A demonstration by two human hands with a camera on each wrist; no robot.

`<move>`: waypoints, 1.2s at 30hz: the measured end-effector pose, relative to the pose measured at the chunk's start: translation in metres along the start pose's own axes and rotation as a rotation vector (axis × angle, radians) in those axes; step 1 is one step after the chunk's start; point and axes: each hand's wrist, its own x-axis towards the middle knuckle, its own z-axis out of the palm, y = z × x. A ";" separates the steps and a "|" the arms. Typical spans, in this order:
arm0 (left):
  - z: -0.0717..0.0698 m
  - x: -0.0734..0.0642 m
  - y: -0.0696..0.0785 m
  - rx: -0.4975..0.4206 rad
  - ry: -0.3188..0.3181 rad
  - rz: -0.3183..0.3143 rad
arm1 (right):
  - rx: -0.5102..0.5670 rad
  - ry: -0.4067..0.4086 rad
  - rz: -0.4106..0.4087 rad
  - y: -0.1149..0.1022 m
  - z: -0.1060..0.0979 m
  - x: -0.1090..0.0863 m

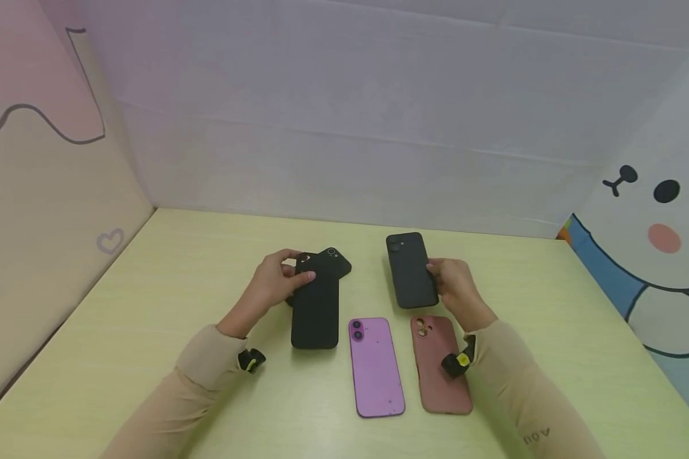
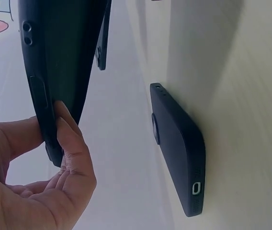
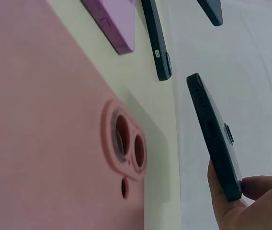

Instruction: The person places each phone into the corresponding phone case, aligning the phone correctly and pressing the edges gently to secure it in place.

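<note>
My left hand [image 1: 275,279] pinches the upper left edge of a black phone case [image 1: 316,312], thumb on its front. In the left wrist view this case [image 2: 64,57] is raised off the table, side edge toward the camera. Partly behind it, another black phone [image 1: 340,262] with a round camera lies on the table; its port end shows in the left wrist view. My right hand [image 1: 456,280] grips the right edge of a dark phone [image 1: 413,271], camera at its upper left. The right wrist view shows this phone [image 3: 215,139] tilted above the table.
A purple phone [image 1: 377,370] lies in front, camera end away from me. To its right is a pink phone case [image 1: 436,376] with camera holes, partly under my right wrist strap [image 1: 459,360]. The pale table [image 1: 149,306] meets a white wall [image 1: 344,127] behind.
</note>
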 end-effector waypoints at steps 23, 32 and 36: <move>0.017 0.011 0.010 -0.177 0.021 0.009 | 0.035 -0.036 -0.015 0.006 0.023 -0.019; 0.023 0.013 0.012 -0.209 0.022 0.001 | 0.050 -0.052 0.000 0.008 0.032 -0.026; 0.025 0.014 0.014 -0.236 0.017 0.005 | 0.057 -0.061 0.004 0.009 0.035 -0.029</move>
